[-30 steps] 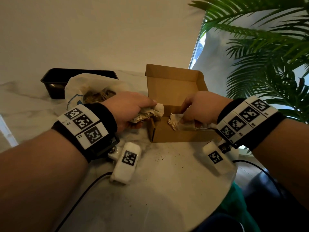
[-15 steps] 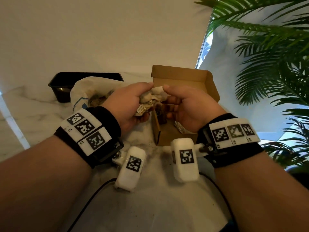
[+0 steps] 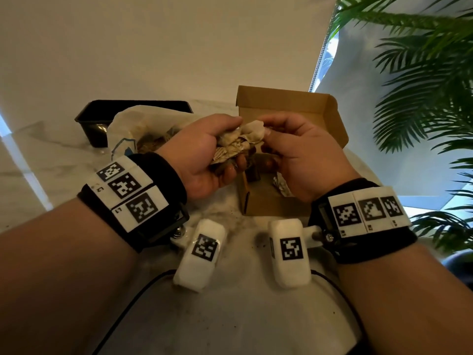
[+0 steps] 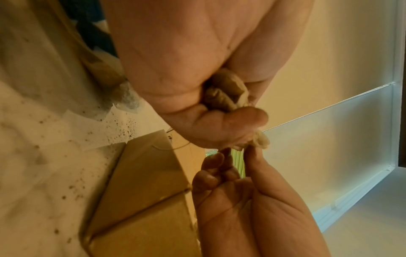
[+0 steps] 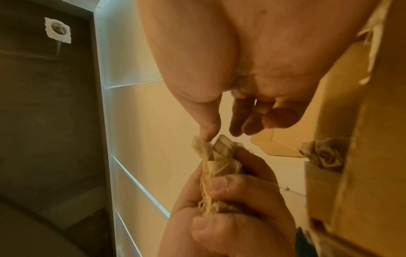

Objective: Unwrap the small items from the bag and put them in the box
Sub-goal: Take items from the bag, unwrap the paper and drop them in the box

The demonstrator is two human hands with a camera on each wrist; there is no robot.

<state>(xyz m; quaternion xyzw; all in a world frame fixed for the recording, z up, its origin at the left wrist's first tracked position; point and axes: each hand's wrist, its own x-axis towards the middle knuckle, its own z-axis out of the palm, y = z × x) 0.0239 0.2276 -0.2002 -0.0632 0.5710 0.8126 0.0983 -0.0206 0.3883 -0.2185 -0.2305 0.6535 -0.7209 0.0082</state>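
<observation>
My left hand [image 3: 227,152] grips a small item wrapped in crumpled beige paper [image 3: 242,140] above the near left corner of the open cardboard box [image 3: 281,106]. My right hand [image 3: 265,128] pinches the upper corner of that paper between thumb and fingers. In the left wrist view the wrapped item [image 4: 226,90] sits in my left fist, and the right fingers [image 4: 216,161] meet the paper's tip. In the right wrist view the right thumb [image 5: 208,128] touches the wrapped item's paper [image 5: 217,156]. The white bag [image 3: 128,129] lies left of the box, open.
Inside the box lie a brown item [image 3: 253,172] and a crumpled wrapper [image 3: 281,187]. A black tray [image 3: 97,119] stands behind the bag. Palm fronds [image 3: 422,98] hang at the right. Dark crumbs speckle the marble table [image 3: 230,316], whose edge curves at the near right.
My right hand left the crumpled wrapper in the box and rose to the paper held by my left hand. Both hands now meet above the box's left side.
</observation>
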